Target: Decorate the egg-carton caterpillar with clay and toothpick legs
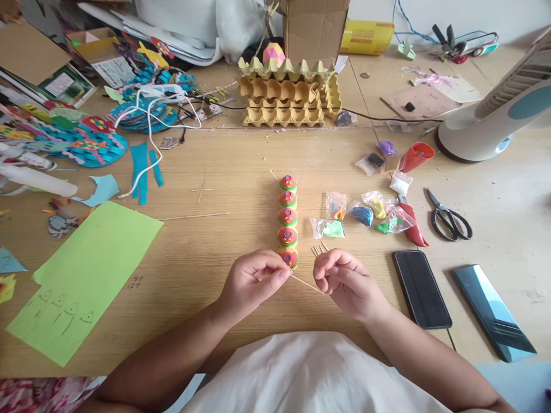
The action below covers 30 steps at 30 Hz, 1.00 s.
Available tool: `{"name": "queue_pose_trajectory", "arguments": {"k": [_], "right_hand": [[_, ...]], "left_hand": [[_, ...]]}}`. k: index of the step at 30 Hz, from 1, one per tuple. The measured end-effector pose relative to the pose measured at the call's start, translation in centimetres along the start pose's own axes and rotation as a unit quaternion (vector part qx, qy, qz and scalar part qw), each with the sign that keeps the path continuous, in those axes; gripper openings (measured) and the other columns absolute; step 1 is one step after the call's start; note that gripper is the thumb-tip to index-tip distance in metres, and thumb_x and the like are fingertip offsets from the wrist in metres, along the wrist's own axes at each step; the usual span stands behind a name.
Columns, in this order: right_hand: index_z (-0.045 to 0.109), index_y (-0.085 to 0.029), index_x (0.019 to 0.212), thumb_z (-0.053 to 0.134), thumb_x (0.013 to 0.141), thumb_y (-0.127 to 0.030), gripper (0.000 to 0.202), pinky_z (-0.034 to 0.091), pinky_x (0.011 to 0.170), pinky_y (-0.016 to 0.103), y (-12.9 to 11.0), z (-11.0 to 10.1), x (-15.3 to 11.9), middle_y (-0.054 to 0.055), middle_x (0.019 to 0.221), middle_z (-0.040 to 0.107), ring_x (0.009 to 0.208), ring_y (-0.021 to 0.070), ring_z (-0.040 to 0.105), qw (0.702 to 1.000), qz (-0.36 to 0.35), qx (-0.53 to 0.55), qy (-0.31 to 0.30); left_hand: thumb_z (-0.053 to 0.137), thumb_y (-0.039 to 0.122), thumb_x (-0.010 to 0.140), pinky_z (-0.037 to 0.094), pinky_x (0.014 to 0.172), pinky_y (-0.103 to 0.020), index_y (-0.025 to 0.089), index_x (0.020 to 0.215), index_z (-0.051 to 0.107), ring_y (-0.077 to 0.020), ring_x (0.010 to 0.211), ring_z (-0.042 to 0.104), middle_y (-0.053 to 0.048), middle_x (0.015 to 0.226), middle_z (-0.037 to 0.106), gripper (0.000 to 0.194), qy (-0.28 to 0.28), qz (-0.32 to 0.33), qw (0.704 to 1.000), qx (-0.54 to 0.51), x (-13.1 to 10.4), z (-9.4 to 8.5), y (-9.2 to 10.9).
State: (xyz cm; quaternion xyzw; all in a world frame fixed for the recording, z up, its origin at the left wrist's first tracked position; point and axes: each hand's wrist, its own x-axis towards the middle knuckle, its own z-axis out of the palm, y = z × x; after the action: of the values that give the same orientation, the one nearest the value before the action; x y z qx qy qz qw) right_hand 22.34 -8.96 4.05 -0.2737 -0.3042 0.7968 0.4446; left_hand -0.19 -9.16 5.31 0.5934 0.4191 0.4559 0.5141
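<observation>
My left hand (257, 281) pinches one end of a thin wooden stick (306, 282) between thumb and fingertips. Curled at the stick's other end is my right hand (346, 284), its fingers closed; how firmly it grips is partly hidden. Just beyond my left hand stands a straight row of egg-carton cups (287, 217), each topped with red and green clay and small coloured details. My left fingers partly cover the nearest cup. Several short sticks (318, 250) show behind my right fingers; whether they lie on the table cannot be made out.
Clay packets (361, 214), scissors (450, 217), a phone (422, 289) and a dark glossy slab (493, 312) lie to the right. Green paper (92, 269) and a long stick (196, 217) are at left. Egg cartons (284, 92) and a fan-like device (486, 109) stand farther back.
</observation>
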Motion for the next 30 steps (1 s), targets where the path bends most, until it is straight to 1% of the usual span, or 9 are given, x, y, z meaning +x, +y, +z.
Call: {"name": "queue_pose_trajectory", "arguments": {"k": [4,9,12,15,19,23,26,28,30], "right_hand": [[0.067,-0.019,0.087,0.076,0.090,-0.033,0.016,0.044,0.058,0.024,0.2,-0.3,0.1,0.001,0.077,0.063,0.060,0.0100,0.051,0.999,0.017,-0.001,0.031],[0.070,-0.021,0.094,0.080,0.087,-0.038,0.020,0.044,0.056,0.021,0.6,-0.6,0.3,-0.002,0.072,0.061,0.059,0.0092,0.051,0.999,0.014,-0.020,0.036],[0.071,-0.020,0.091,0.083,0.084,-0.038,0.022,0.045,0.055,0.020,0.6,-0.7,0.4,-0.002,0.070,0.063,0.059,0.0084,0.052,0.997,0.010,-0.064,0.039],[0.073,-0.017,0.084,0.084,0.083,-0.037,0.023,0.044,0.053,0.019,0.3,-0.6,0.5,-0.002,0.068,0.063,0.057,0.0075,0.052,0.990,0.044,-0.132,-0.001],[0.073,-0.013,0.079,0.082,0.083,-0.046,0.034,0.045,0.054,0.021,-0.3,-0.6,0.5,0.000,0.070,0.065,0.056,0.0074,0.053,0.972,0.112,-0.184,-0.089],[0.071,-0.012,0.076,0.082,0.083,-0.045,0.035,0.040,0.054,0.021,-0.4,-0.6,0.4,-0.001,0.066,0.061,0.056,0.0069,0.050,0.956,0.137,-0.233,-0.118],[0.068,-0.013,0.074,0.080,0.084,-0.045,0.036,0.037,0.055,0.021,-0.3,-0.4,0.4,-0.003,0.064,0.057,0.056,0.0070,0.047,0.953,0.129,-0.249,-0.113],[0.066,-0.013,0.072,0.079,0.084,-0.047,0.038,0.037,0.056,0.022,-0.2,-0.4,0.4,-0.002,0.065,0.058,0.058,0.0075,0.047,0.956,0.120,-0.248,-0.101],[0.065,-0.014,0.071,0.079,0.085,-0.047,0.039,0.038,0.058,0.023,-0.2,-0.3,0.5,-0.002,0.066,0.058,0.059,0.0082,0.048,0.959,0.114,-0.243,-0.093]], "left_hand": [[0.068,0.029,0.094,0.050,0.059,-0.022,0.016,0.080,0.073,-0.0117,0.065,0.061,-0.003,0.074,0.067,0.019,-0.005,-0.009,1.000,-0.002,0.1,0.0,0.0],[0.068,0.030,0.093,0.050,0.060,-0.023,0.016,0.080,0.074,-0.0122,0.065,0.061,-0.003,0.073,0.067,0.020,-0.007,-0.012,1.000,0.000,0.2,0.0,0.0],[0.069,0.029,0.093,0.051,0.061,-0.022,0.016,0.079,0.074,-0.0122,0.066,0.062,-0.003,0.073,0.068,0.020,-0.015,-0.013,1.000,0.007,0.2,0.0,0.1],[0.070,0.026,0.092,0.051,0.061,-0.022,0.017,0.080,0.075,-0.0122,0.067,0.063,-0.004,0.075,0.070,0.016,-0.036,-0.013,0.999,0.016,0.3,0.0,0.4],[0.071,0.022,0.090,0.052,0.062,-0.022,0.017,0.080,0.076,-0.0129,0.068,0.065,-0.005,0.076,0.072,0.012,-0.065,-0.001,0.998,0.027,0.3,0.2,0.5],[0.071,0.021,0.090,0.053,0.062,-0.022,0.016,0.080,0.077,-0.0129,0.066,0.064,-0.005,0.072,0.071,0.012,-0.090,0.016,0.995,0.036,0.1,0.4,0.4],[0.073,0.029,0.090,0.056,0.067,-0.024,0.016,0.094,0.081,-0.0159,0.075,0.069,-0.008,0.083,0.075,0.015,-0.092,0.007,0.996,0.013,0.0,0.2,0.2],[0.068,0.035,0.095,0.058,0.072,-0.025,0.018,0.107,0.080,-0.0183,0.086,0.071,-0.010,0.093,0.076,0.025,-0.082,-0.012,0.997,0.004,0.0,0.0,0.1],[0.062,0.037,0.099,0.058,0.074,-0.025,0.020,0.112,0.080,-0.0190,0.091,0.071,-0.010,0.099,0.076,0.028,-0.066,-0.030,0.997,0.014,0.0,-0.2,0.1]]}}
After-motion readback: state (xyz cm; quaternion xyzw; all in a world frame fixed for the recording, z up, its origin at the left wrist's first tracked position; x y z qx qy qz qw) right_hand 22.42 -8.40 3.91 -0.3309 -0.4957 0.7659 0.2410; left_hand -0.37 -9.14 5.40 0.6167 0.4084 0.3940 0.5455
